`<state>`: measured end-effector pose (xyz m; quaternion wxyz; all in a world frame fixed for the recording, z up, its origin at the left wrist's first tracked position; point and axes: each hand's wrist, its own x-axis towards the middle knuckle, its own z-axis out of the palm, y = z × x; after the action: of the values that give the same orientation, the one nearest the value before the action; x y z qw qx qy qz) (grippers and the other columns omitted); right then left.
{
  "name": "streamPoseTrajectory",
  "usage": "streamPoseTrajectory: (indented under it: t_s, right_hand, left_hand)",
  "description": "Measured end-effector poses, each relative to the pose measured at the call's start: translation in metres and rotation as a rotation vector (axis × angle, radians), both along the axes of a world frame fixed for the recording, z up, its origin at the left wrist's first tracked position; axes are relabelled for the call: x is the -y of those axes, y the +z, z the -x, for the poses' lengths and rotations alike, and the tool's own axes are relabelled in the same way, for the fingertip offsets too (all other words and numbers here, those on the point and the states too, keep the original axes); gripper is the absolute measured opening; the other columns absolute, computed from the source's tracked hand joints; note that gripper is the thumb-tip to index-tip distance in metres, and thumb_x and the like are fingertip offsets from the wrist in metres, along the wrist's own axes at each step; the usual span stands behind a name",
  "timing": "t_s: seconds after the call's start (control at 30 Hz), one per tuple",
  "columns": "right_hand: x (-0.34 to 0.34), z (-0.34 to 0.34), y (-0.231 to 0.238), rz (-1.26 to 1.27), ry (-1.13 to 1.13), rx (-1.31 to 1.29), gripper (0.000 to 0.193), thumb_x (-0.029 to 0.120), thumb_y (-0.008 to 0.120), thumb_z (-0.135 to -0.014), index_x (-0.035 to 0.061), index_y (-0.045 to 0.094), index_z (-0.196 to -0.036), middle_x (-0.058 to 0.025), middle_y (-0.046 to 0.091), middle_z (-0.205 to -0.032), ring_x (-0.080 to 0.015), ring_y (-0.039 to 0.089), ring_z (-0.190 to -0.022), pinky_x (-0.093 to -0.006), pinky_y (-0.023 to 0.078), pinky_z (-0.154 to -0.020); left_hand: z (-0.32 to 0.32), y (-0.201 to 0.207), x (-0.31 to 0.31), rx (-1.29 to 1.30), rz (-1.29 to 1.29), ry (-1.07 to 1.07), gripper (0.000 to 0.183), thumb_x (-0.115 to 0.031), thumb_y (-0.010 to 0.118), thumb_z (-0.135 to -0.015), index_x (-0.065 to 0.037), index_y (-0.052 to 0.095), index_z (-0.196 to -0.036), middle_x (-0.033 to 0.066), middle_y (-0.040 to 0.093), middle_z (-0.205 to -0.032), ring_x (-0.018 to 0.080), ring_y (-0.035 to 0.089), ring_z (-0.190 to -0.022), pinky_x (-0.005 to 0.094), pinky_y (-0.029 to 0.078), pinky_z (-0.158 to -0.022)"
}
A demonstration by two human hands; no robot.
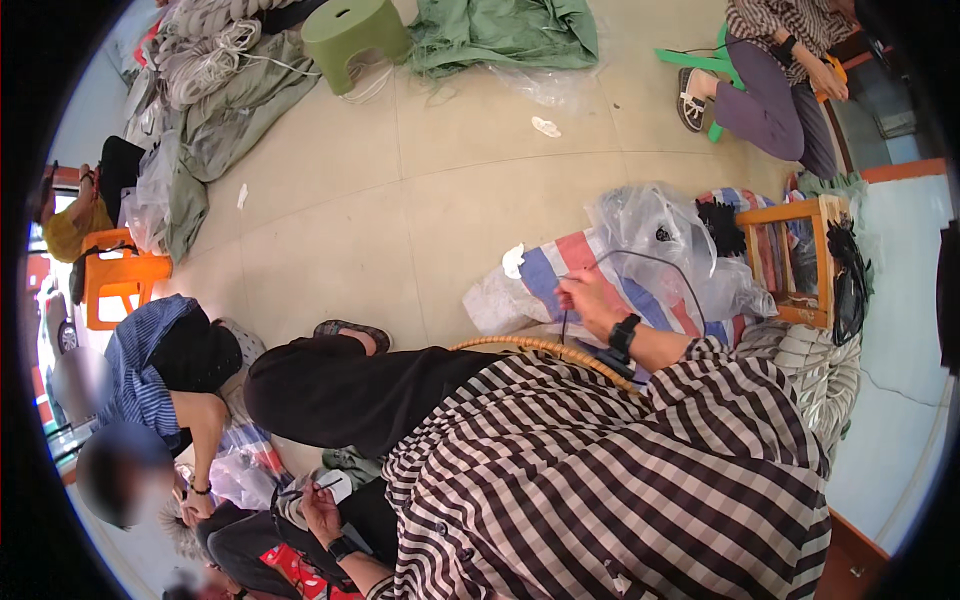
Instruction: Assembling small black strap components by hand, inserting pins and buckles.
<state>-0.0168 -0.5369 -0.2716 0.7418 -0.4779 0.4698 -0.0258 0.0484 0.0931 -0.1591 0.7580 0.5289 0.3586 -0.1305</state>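
My right hand [588,304], with a black band on its wrist, is raised beside my checked shirt. Its fingers pinch a thin black cord [652,256], which arcs out in a loop and also hangs below the hand. Down by my lap, my left hand [322,516] has its fingers closed on a thin dark strand that looks like black cord. Close to those fingers are a small white patch [341,487] and some grey-green cloth [352,464]. My black trouser leg [350,388] stretches out to the left.
A tan wrapped curved rail [545,345] runs beside me. Past it lie a striped woven sack [580,262], clear plastic bags [655,225] and a wooden frame [822,262]. Co-workers sit at left [150,345] and far right [770,110]. A green stool [355,40] stands far off.
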Motion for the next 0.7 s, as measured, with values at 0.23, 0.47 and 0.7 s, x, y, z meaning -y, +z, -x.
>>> streamPoseTrajectory:
  t_s: [0.23,0.47,0.7]
  right_hand:
    - [0.097,-0.037,0.065,0.608,-0.109,0.218,0.010,0.010,0.052,-0.083,0.0016,0.054,-0.088,-0.0065,0.060,-0.073,-0.0127,0.056,-0.064,-0.0243,0.045,-0.059]
    - [0.261,0.076,-0.031,1.068,-0.454,-0.242,0.014,0.009,0.058,-0.071,-0.0038,0.061,-0.075,-0.0105,0.062,-0.072,-0.0190,0.058,-0.064,-0.0297,0.045,-0.060]
    - [0.173,0.087,-0.097,1.011,0.310,-0.311,0.014,0.009,0.053,-0.071,0.0016,0.065,-0.071,-0.0092,0.059,-0.059,-0.0198,0.056,-0.051,-0.0328,0.041,-0.041]
  left_hand:
    - [0.000,-0.007,-0.006,0.041,-0.057,-0.003,0.012,-0.011,0.058,-0.084,-0.002,0.057,-0.092,0.0033,0.058,-0.078,0.0093,0.055,-0.064,0.0218,0.049,-0.063]
    - [-0.002,-0.004,0.008,0.094,-0.037,-0.042,0.011,-0.012,0.058,-0.084,-0.003,0.058,-0.090,0.0027,0.058,-0.076,0.0106,0.055,-0.064,0.0241,0.050,-0.064]
    - [0.005,-0.003,0.007,0.057,-0.117,-0.019,0.013,-0.014,0.060,-0.082,-0.004,0.058,-0.090,0.0030,0.059,-0.076,0.0111,0.056,-0.062,0.0246,0.051,-0.062]
